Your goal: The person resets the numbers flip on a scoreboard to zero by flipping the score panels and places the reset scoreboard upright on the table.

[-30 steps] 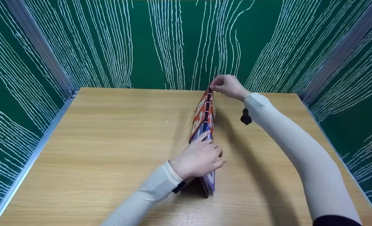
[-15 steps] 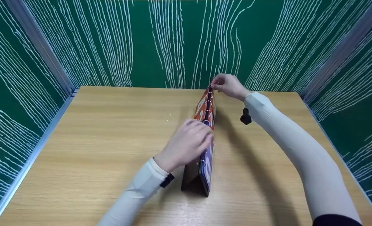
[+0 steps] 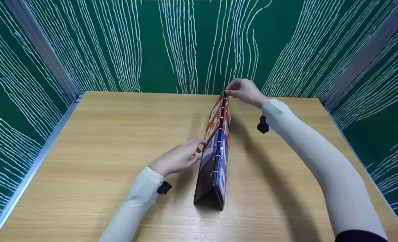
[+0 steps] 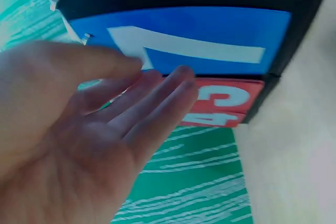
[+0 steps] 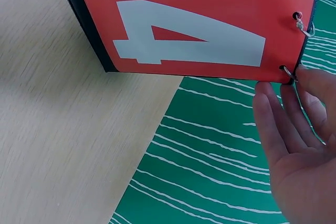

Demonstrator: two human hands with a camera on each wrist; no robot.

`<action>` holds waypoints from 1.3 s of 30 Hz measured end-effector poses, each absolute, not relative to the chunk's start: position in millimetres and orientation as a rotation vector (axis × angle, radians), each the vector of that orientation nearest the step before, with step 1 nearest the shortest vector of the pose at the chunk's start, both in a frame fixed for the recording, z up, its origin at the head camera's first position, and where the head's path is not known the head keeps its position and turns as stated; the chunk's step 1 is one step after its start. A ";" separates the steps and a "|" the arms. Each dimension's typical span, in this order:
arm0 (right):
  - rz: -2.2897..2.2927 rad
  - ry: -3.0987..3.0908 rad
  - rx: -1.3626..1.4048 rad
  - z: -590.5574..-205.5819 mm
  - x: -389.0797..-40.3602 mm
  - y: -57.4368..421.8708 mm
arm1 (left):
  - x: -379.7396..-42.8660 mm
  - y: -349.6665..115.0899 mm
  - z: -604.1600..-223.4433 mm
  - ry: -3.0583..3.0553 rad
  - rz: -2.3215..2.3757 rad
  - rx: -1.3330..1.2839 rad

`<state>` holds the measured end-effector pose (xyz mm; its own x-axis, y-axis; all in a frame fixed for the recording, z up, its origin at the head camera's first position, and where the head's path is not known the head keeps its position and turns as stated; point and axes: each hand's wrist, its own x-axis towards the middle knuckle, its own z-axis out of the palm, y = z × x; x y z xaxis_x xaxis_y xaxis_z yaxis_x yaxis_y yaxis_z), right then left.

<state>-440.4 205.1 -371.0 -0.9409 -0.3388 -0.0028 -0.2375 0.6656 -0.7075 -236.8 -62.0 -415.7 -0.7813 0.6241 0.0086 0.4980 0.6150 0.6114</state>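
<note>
A flip scoreboard (image 3: 205, 179) stands like a tent in the middle of the table, its ringed spine running away from me. On its left face are a blue card (image 4: 210, 24) with a white 1 and, farther along, red cards (image 3: 215, 114), one reading 4 (image 5: 231, 51). My left hand (image 3: 180, 157) is beside that left face, fingers extended and fingertips at the blue card's lower edge; I cannot tell whether they touch it. With thumb and fingers, my right hand (image 3: 246, 91) pinches the far top corner of the scoreboard by its last ring.
The wooden table (image 3: 135, 134) ends at a green wall (image 3: 152, 50) with white wavy lines. Green walls with grey posts also flank both sides. Small bright specks lie left of the scoreboard.
My left hand has gone from the right face, over the spine, down to the left side. The blue card that jutted out on the right now lies against the board. My right hand stays put.
</note>
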 end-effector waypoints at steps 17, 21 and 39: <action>-1.138 2.766 -0.463 -373.0 -440.0 206.1 | -244.6 -61.4 -443.3 2.488 0.795 0.768; -1.148 2.760 -0.459 -373.3 -440.6 205.6 | -245.6 -62.3 -448.2 2.470 0.830 0.769; -1.175 2.744 -0.455 -375.1 -439.1 204.8 | -251.4 -62.7 -469.7 2.379 1.071 0.776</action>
<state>-439.1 204.8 -375.1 -0.9473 -0.3203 0.0057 -0.2251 0.6530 -0.7232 -251.4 -62.7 -469.7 -0.7578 0.6370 -0.1409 0.3167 0.5481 0.7741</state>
